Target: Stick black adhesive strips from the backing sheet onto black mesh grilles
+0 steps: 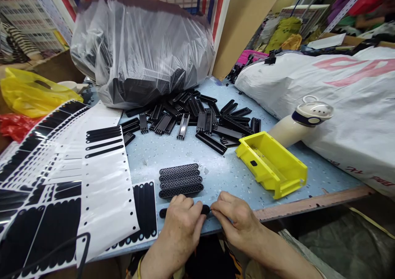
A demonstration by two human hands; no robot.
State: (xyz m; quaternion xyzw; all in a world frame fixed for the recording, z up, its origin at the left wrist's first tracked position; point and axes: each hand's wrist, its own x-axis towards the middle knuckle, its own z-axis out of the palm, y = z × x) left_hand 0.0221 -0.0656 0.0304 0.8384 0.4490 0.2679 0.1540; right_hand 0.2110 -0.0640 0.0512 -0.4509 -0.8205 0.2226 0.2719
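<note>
Near the table's front edge lies a narrow black strip with rounded ends (163, 213). My left hand (182, 227) is closed over its middle, so only the two ends show. My right hand (236, 217) pinches with thumb and fingertips right beside the strip's right end; whatever is between those fingertips is too small to make out. Just beyond my hands, several black strips with a mesh pattern (180, 181) lie side by side in a neat stack. To their left, white backing sheets (106, 188) carry black rounded stickers (103, 135).
A loose pile of black slotted plastic pieces (197, 118) spreads before a big translucent bag (142, 48). At right stand a yellow bin (271, 163), a cream bottle (286, 129) and a large white sack (345, 94). Yellow (33, 91) and red plastic bags (17, 126) sit far left.
</note>
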